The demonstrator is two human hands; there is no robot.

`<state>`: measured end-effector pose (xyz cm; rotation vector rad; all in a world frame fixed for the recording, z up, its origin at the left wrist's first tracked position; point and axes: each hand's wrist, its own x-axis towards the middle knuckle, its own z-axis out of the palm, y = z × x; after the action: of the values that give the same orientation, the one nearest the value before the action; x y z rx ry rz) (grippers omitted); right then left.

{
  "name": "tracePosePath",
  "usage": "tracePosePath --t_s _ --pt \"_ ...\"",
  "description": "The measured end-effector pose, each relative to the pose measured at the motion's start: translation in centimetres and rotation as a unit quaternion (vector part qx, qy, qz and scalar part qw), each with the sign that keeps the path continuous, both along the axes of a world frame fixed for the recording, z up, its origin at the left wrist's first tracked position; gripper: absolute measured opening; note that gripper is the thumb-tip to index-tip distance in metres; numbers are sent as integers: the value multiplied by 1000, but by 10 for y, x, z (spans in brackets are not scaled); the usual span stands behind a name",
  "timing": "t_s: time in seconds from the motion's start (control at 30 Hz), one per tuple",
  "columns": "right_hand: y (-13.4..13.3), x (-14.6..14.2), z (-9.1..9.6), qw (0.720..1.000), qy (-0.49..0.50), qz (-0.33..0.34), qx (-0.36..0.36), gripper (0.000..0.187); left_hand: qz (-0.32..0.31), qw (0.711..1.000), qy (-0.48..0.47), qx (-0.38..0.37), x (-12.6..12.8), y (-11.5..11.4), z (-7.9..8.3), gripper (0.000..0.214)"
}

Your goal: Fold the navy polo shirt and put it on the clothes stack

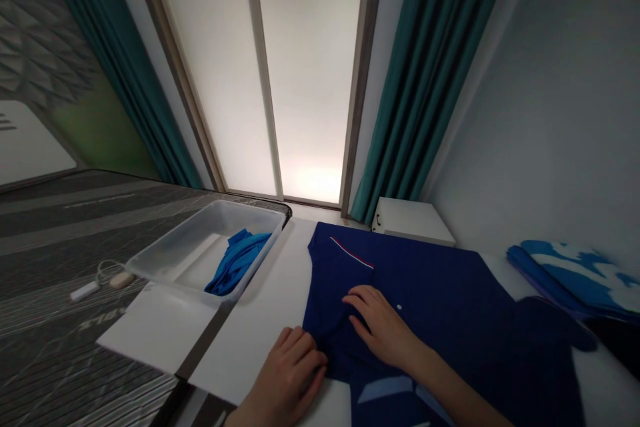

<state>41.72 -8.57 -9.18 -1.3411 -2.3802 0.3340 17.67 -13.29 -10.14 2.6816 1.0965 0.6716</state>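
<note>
A navy blue shirt (440, 280) lies spread on the white tabletop, one side folded over. A red and white stripe trims the folded-over part, and light blue panels show near the bottom of the frame. My left hand (290, 373) is at the shirt's left edge with its fingers curled closed on the fabric; the fingertips are partly hidden. Flat on the middle of the shirt rests my right hand (383, 330), its fingers stretched and slightly apart.
Left of the shirt, a translucent plastic bin (175, 270) holds a bright blue garment (239, 260). Folded blue and white cloth (575, 273) is stacked at the right. Behind stands a white cabinet (415, 219). A white plug with a cable (85, 291) lies on the dark patterned surface.
</note>
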Motion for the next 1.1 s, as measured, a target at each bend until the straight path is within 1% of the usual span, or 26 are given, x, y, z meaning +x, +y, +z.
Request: tracePosePath --t_s 0.07,0.13,0.2,0.27,0.3,0.33,0.37,0.4,0.47,0.5,0.53,0.6,0.67,0.73,0.83,0.9,0.97,1.03,1.1 --pt "-22 13 6 999 7 -25 -18 29 -51 998 22 -3 11 -4 5 23" --pt "-44 25 10 998 10 -51 -29 27 -86 995 44 -13 20 -8 9 36" --pt "-67 34 11 997 10 -66 -35 28 -95 994 55 -23 27 -9 12 45" --pt "-87 40 6 998 -8 -59 -37 27 -87 994 52 -32 30 -8 12 47" --pt "-96 41 2 998 -27 -40 -29 25 -84 995 48 -34 31 -8 11 46" --pt "-103 41 -3 999 -51 -16 -5 30 -82 995 43 -35 31 -7 10 45" --pt "-109 40 -10 996 -80 12 35 39 -83 995 38 -37 31 -6 10 43" --pt "-113 38 -16 989 -111 29 94 46 -84 995 35 -37 31 -6 9 41" --pt "-117 34 -29 967 -160 32 196 52 -87 995 29 -42 29 -6 7 38" --pt "-118 32 -34 958 -172 31 229 52 -87 995 23 -45 27 -6 6 37" --pt "-118 31 -37 954 -175 31 242 50 -86 995 17 -46 25 -7 4 37" --pt "-118 29 -41 957 -160 35 238 45 -79 996 1 -42 19 -7 1 41" --pt "-119 31 -38 964 -141 31 222 37 -65 997 -11 -34 13 -7 -3 49" --pt "-120 35 -31 970 -130 41 202 40 -49 998 -15 -33 9 -7 -6 51" --pt "-123 43 -16 978 -122 68 157 54 -38 998 -10 -44 5 -7 -5 36" --pt "-125 48 -10 979 -119 68 149 57 -41 998 2 -47 5 -7 -2 22" --pt "-128 52 -11 974 -127 74 174 50 -48 998 15 -41 5 -8 1 18" --pt "-129 54 -19 960 -142 94 220 38 -56 998 27 -29 4 -9 4 18" --pt "-130 55 -27 949 -155 109 253 32 -63 997 34 -18 2 -10 6 19"
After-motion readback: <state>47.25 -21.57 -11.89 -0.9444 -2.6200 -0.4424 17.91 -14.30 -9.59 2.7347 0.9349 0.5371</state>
